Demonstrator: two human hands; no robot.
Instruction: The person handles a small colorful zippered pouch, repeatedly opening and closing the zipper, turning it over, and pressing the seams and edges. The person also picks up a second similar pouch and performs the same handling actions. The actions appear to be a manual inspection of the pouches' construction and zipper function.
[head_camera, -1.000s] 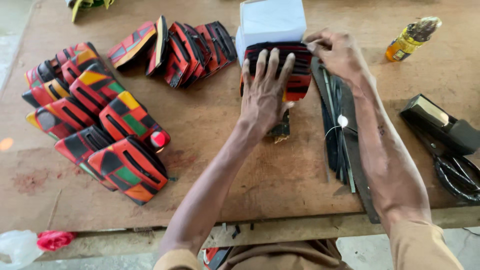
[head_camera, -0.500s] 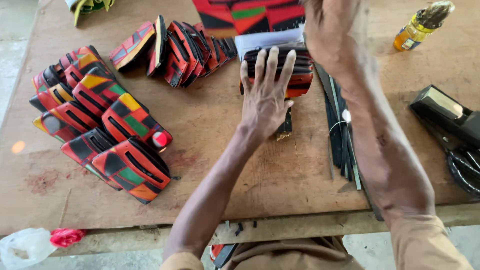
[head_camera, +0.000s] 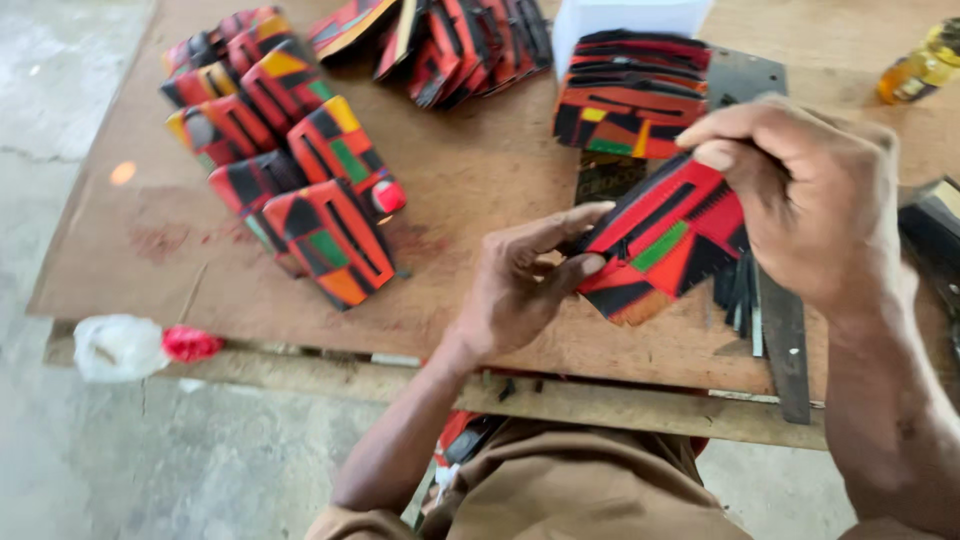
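The flat red, black and green patterned fabric piece (head_camera: 660, 240) is held above the brown wooden bench (head_camera: 470, 190), long axis running from lower left to upper right. The left hand (head_camera: 520, 285) pinches its lower-left edge; the right hand (head_camera: 810, 200) clamps its upper-right end, covering that end. A stack of similar patterned pieces (head_camera: 630, 100) lies just beyond. Both grips are closed on the piece

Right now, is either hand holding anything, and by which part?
Both hold one red, black and green patterned fabric piece: the right hand grips its upper right edge, the left hand pinches its left edge.
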